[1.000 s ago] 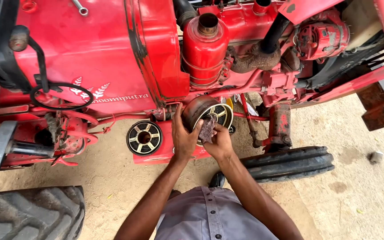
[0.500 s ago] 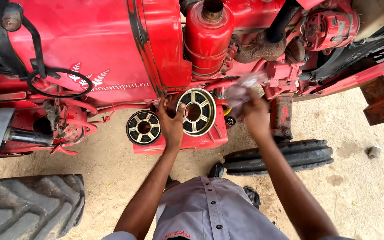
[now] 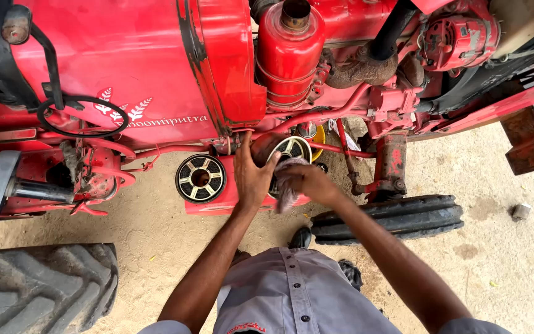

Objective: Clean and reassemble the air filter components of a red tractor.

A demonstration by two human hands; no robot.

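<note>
I look down on a red tractor (image 3: 156, 68) standing on sandy ground. My left hand (image 3: 251, 176) grips the side of a round black filter (image 3: 288, 151) with a pale spoked end, held tilted over a red step plate (image 3: 217, 201). Pressed against the filter's open end, my right hand (image 3: 307, 182) clutches a dirty grey rag (image 3: 287, 193). A second round filter (image 3: 200, 178) of the same kind stands on the step plate to the left, untouched.
A red cylinder (image 3: 288, 52) with a pipe on top rises above the hands. A small front tyre (image 3: 390, 219) lies right of them, a big rear tyre (image 3: 38, 284) at lower left. The steering wheel (image 3: 72, 117) is at left. A small grey object (image 3: 520, 211) lies on the sand.
My right hand has come back from the upper right with the rag and now presses it on the filter's end. The left hand has stayed on the filter, now tilted.
</note>
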